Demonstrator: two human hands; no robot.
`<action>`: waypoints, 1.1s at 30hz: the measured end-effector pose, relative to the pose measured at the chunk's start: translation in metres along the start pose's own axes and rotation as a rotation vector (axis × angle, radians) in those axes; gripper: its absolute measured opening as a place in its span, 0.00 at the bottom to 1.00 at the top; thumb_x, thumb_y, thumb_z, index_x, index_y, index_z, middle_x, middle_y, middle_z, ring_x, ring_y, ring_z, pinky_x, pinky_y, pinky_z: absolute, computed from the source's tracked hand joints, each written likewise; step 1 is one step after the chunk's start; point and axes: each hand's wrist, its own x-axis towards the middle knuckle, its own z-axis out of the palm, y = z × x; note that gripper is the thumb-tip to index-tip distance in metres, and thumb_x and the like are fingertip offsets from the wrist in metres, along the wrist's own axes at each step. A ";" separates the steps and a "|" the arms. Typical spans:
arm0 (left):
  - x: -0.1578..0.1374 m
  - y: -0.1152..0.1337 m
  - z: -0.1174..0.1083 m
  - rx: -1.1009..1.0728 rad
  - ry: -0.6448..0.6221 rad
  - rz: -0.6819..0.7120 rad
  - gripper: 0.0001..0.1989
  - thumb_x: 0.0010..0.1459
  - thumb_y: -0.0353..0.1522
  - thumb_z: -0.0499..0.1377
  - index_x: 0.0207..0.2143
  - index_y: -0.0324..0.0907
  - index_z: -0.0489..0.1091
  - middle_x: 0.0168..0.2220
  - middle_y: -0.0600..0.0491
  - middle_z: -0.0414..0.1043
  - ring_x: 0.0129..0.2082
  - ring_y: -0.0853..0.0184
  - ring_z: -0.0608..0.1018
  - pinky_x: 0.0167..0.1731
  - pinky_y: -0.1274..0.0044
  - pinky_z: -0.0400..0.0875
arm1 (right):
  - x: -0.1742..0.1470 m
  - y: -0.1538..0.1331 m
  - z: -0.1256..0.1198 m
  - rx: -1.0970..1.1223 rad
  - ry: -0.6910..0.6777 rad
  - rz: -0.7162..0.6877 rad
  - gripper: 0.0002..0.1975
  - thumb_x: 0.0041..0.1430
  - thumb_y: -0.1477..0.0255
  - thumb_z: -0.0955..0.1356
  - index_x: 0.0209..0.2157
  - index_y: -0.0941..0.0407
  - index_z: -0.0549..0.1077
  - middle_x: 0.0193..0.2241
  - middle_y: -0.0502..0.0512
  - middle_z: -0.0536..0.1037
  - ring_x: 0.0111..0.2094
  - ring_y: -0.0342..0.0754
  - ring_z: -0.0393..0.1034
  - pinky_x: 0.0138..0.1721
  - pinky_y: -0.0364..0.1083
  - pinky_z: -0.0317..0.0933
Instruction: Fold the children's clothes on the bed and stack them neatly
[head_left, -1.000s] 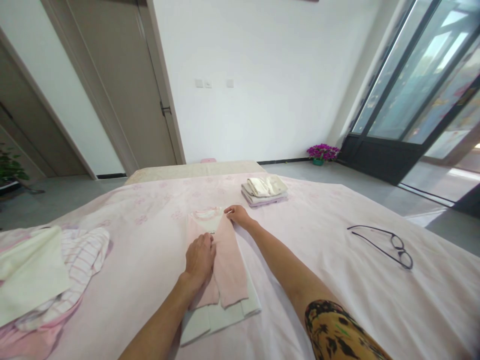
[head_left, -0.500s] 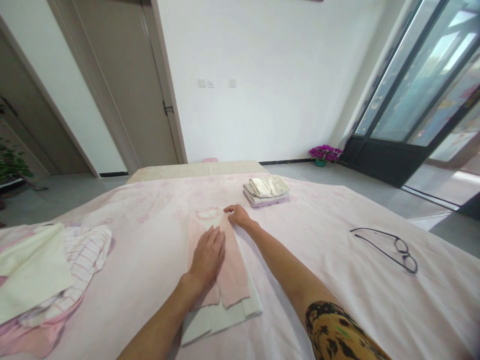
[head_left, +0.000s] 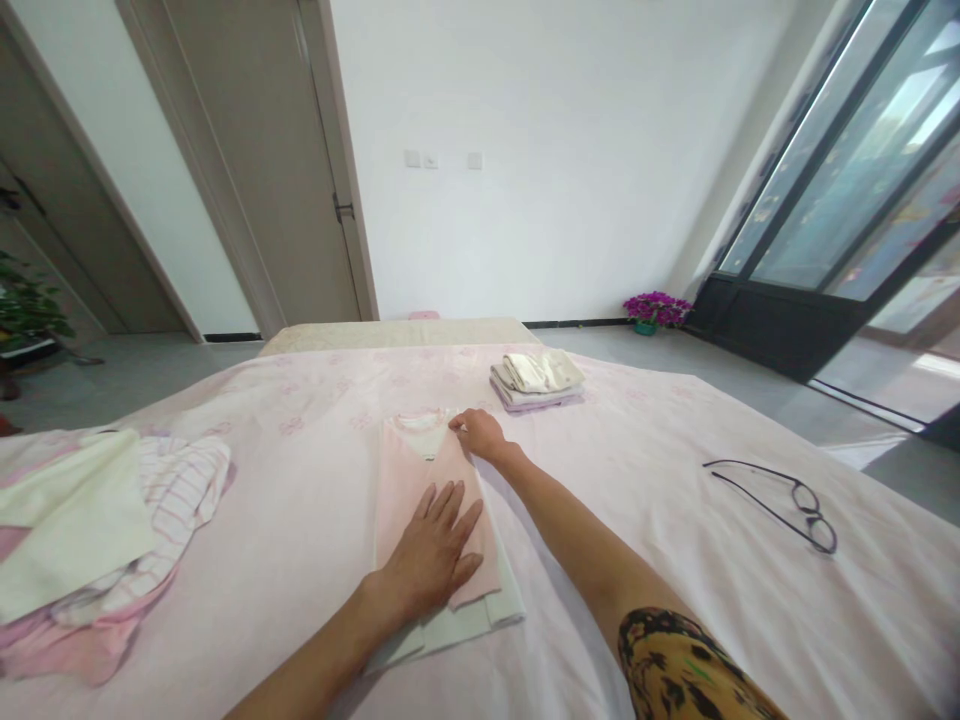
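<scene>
A small pink and white long-sleeved shirt lies on the bed with its sides and pink sleeves folded in over its body. The neckline points away from me, and the pale hem is nearest. My left hand rests flat on the sleeves, fingers spread, covering part of them. At the far right shoulder, my right hand has thumb and fingers pinched on the shirt's edge. Just beyond that hand sits a stack of folded clothes, cream on top and lilac below.
A loose heap of clothes, white, striped and pink, lies at the left. Black-framed glasses rest on the pale pink bedsheet at the right. On the floor beyond stands a pot of purple flowers.
My left hand has slid down and to the right along the shirt, its fingers spreading wider. My right hand stays at the shoulder. The view has shifted slightly.
</scene>
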 end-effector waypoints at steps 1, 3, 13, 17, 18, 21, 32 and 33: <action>-0.005 0.003 -0.002 -0.019 -0.014 0.025 0.34 0.63 0.41 0.55 0.68 0.45 0.49 0.70 0.40 0.45 0.70 0.52 0.48 0.66 0.54 0.44 | -0.004 -0.005 -0.001 -0.017 0.010 -0.002 0.16 0.57 0.77 0.65 0.43 0.51 0.79 0.46 0.55 0.79 0.49 0.53 0.70 0.53 0.49 0.59; -0.016 0.011 -0.006 -0.060 -0.036 0.081 0.35 0.63 0.41 0.55 0.69 0.45 0.47 0.70 0.42 0.43 0.70 0.53 0.46 0.66 0.55 0.43 | -0.014 -0.016 -0.001 -0.035 0.021 -0.042 0.17 0.59 0.77 0.64 0.48 0.51 0.77 0.50 0.57 0.77 0.52 0.53 0.67 0.56 0.51 0.57; -0.042 0.038 -0.028 -0.225 -0.151 0.254 0.40 0.63 0.49 0.53 0.70 0.41 0.43 0.71 0.42 0.39 0.70 0.53 0.46 0.67 0.59 0.45 | -0.088 -0.039 0.019 -0.029 -0.112 -0.364 0.25 0.69 0.65 0.59 0.64 0.56 0.60 0.64 0.60 0.62 0.68 0.52 0.47 0.67 0.55 0.42; -0.062 0.035 -0.043 -0.353 -0.096 0.363 0.32 0.66 0.47 0.49 0.69 0.47 0.49 0.70 0.46 0.47 0.69 0.57 0.52 0.66 0.64 0.52 | -0.109 -0.042 0.012 -0.052 -0.094 -0.304 0.27 0.68 0.63 0.60 0.65 0.55 0.58 0.66 0.61 0.58 0.68 0.53 0.44 0.67 0.58 0.38; -0.069 0.032 -0.046 -0.396 -0.058 0.367 0.28 0.68 0.44 0.49 0.68 0.48 0.52 0.68 0.47 0.52 0.68 0.59 0.55 0.65 0.65 0.55 | -0.115 -0.042 0.009 -0.050 -0.096 -0.301 0.27 0.68 0.62 0.60 0.65 0.55 0.59 0.66 0.61 0.58 0.68 0.54 0.44 0.67 0.58 0.38; -0.092 0.015 -0.047 -0.520 0.143 0.274 0.18 0.69 0.34 0.48 0.58 0.46 0.65 0.56 0.46 0.71 0.58 0.64 0.71 0.56 0.71 0.68 | -0.136 -0.039 -0.004 -0.033 -0.079 -0.300 0.25 0.66 0.65 0.61 0.63 0.55 0.62 0.65 0.61 0.61 0.68 0.55 0.47 0.66 0.59 0.42; -0.136 -0.001 -0.033 -0.231 0.280 0.086 0.05 0.63 0.33 0.59 0.41 0.43 0.69 0.35 0.52 0.72 0.36 0.65 0.74 0.36 0.73 0.70 | -0.214 -0.059 -0.045 0.078 -0.197 -0.302 0.01 0.54 0.71 0.69 0.29 0.51 0.74 0.29 0.49 0.77 0.34 0.47 0.69 0.41 0.47 0.57; -0.133 0.004 -0.031 -0.195 0.278 0.078 0.04 0.63 0.33 0.59 0.41 0.43 0.69 0.35 0.52 0.72 0.36 0.64 0.74 0.37 0.72 0.70 | -0.217 -0.062 -0.047 0.048 -0.225 -0.317 0.01 0.52 0.71 0.70 0.29 0.51 0.74 0.29 0.50 0.77 0.34 0.47 0.68 0.40 0.47 0.56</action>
